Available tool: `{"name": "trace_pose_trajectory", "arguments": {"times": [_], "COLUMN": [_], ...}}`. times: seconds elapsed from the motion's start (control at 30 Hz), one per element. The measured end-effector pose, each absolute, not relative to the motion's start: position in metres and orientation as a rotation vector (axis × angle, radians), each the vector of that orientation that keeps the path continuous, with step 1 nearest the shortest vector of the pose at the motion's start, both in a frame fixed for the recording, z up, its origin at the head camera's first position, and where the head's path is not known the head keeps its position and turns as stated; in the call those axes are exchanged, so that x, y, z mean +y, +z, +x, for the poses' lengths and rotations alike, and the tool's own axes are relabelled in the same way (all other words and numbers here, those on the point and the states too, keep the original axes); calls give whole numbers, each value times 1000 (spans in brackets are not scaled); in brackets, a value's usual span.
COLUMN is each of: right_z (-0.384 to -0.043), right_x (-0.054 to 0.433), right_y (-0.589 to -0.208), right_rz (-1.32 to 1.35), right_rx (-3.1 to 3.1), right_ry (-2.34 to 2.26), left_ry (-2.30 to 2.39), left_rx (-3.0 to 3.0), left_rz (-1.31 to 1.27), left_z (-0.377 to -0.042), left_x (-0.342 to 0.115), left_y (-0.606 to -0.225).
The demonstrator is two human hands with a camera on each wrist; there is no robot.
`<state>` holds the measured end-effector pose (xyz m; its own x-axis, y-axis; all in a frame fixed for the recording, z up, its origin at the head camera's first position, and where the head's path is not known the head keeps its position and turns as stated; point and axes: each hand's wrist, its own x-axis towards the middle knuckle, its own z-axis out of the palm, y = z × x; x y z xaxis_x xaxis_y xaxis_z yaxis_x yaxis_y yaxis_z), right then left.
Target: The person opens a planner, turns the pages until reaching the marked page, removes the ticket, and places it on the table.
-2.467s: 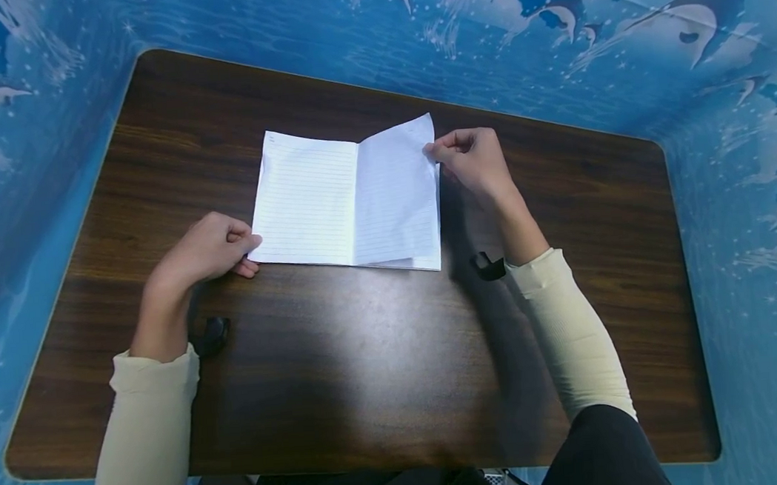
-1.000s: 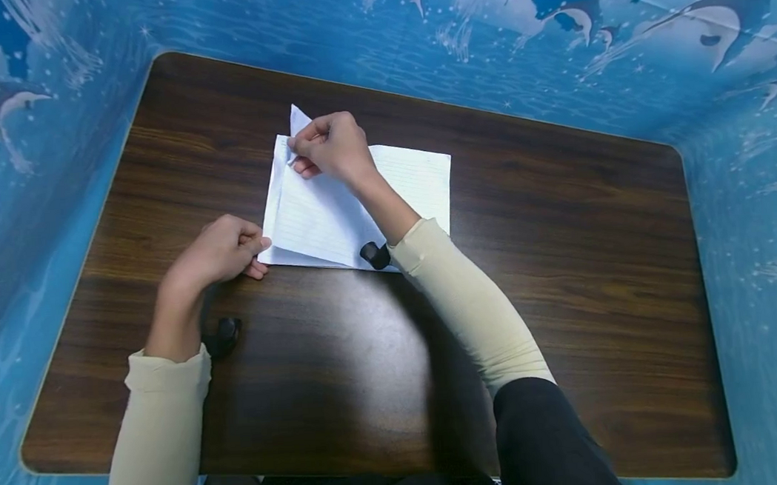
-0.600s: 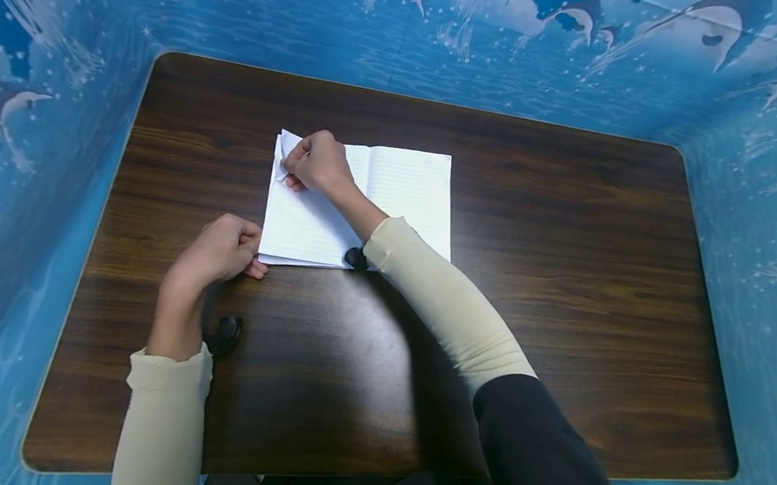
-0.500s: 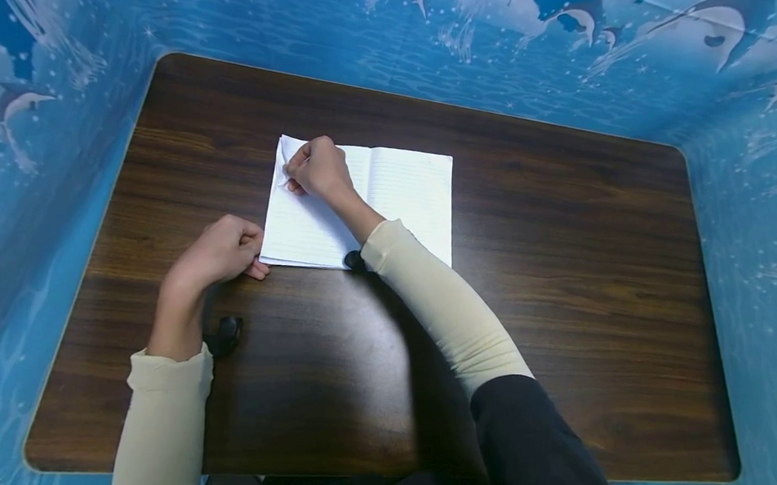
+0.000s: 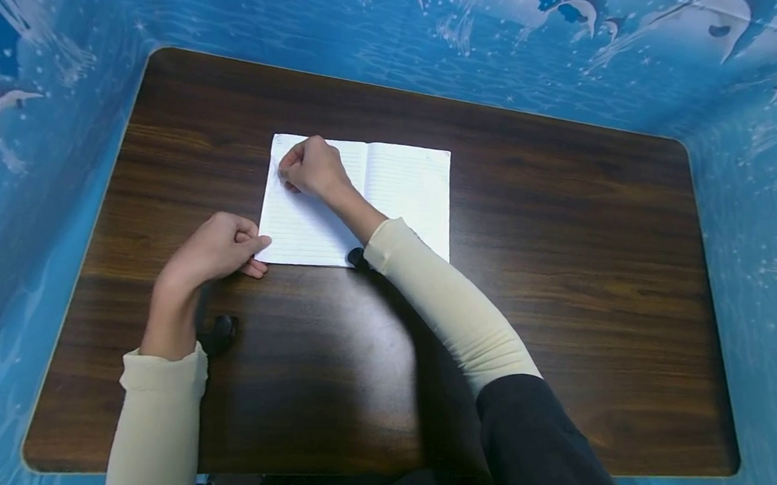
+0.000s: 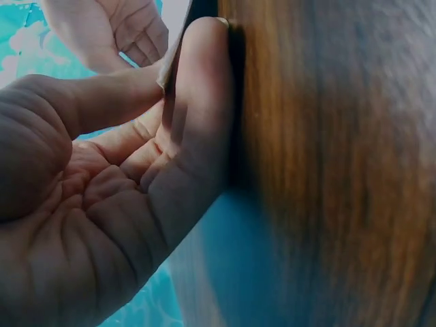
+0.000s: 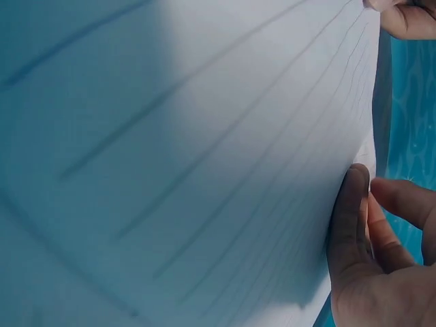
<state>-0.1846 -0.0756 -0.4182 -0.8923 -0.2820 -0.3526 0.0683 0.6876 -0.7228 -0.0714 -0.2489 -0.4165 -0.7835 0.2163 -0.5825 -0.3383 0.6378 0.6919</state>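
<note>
An open notebook with ruled white pages lies on the dark wooden table. At its near left corner my left hand pinches the edge, thumb on top and a finger underneath, as the left wrist view shows around the notebook corner. My right hand reaches across to the upper part of the left page, hiding some of it. In the right wrist view, the fingertips of that hand touch the ruled page, while its thumb stands apart from them.
A black wrist camera hangs under the left wrist, and another under the right one. Blue dolphin-patterned sheeting surrounds the table on its back and sides.
The right hand has carried a page from the right side over to the left. The page now lies flat and is let go. The left hand keeps to the near left corner.
</note>
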Motion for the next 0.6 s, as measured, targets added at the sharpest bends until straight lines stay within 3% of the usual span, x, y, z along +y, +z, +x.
{"name": "trace_pose_trajectory", "arguments": {"times": [0.23,0.6], "right_z": [-183,-197], "right_x": [-50,16], "right_y": [-412,-392], "right_rz": [-263,-142], "right_rx": [2484,2540], "right_ry": [-1071,-1036], "left_ry": [1066,1033], "left_rx": [2228,2238], "left_rz": [-82,-65], "left_z": [-73,-75], "left_x": [-245,-244], "left_y": [-415,-415]}}
